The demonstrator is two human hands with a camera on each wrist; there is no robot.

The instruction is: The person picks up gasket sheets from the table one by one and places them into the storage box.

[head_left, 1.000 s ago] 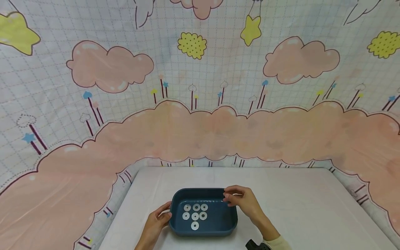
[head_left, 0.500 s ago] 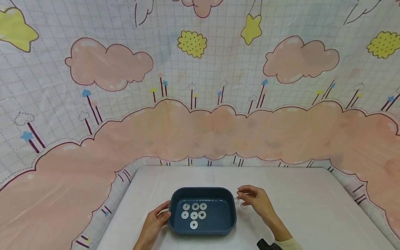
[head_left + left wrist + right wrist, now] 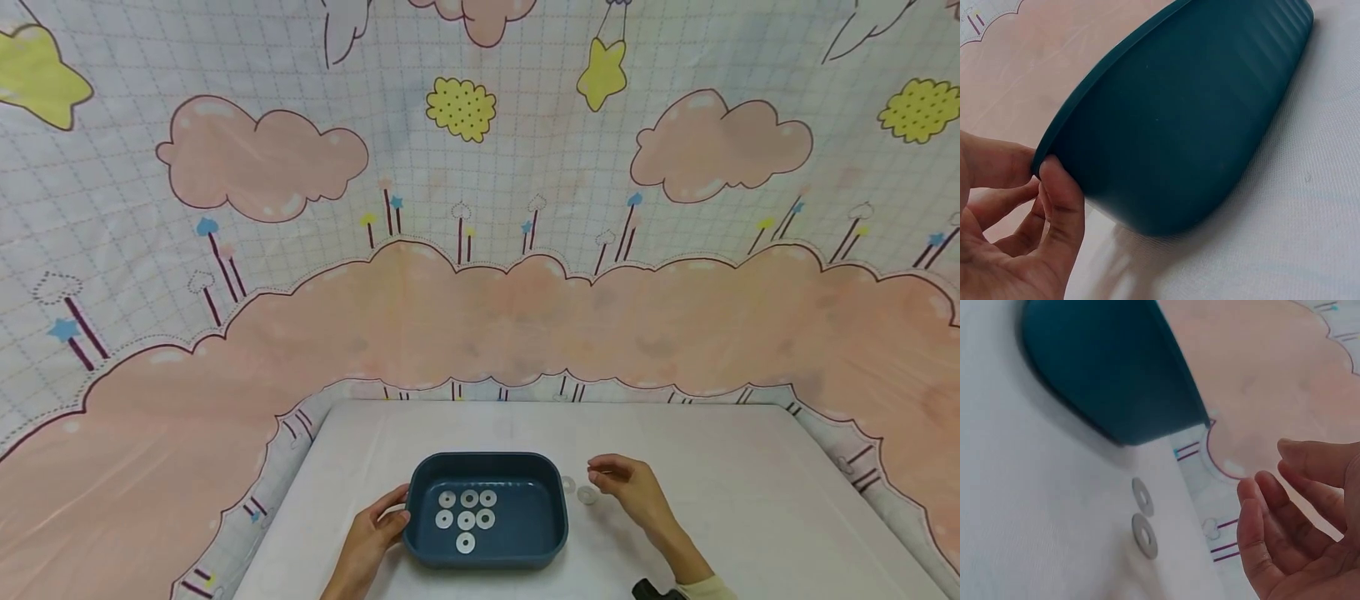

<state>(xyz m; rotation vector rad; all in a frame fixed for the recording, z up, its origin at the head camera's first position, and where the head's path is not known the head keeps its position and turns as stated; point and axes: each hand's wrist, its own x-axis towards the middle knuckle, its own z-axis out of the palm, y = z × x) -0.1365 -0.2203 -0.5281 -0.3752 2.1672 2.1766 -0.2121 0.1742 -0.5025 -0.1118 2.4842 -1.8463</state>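
Observation:
A dark blue rectangular tray (image 3: 525, 525) stands on the white table, with several pale flat washers (image 3: 466, 521) lying inside on its left half. My left hand (image 3: 367, 533) holds the tray's left rim. In the left wrist view, the thumb (image 3: 1063, 200) presses the wall just under the rim and the forefinger touches the rim's edge. Two more washers, one nearer the tray (image 3: 568, 484) and one farther right (image 3: 587, 496), lie on the table beside its right wall. My right hand (image 3: 637, 496) hovers right of them, fingers loosely bent, nothing between them.
The white table (image 3: 750, 500) extends on both sides of the tray. A printed curtain (image 3: 562, 325) with clouds and stars hangs behind its back edge. A black wrist device (image 3: 656, 590) sits at my right sleeve.
My right hand has moved right, from over the tray's right rim to the table beside it. The two washers outside the tray have come into view. The left hand keeps its hold.

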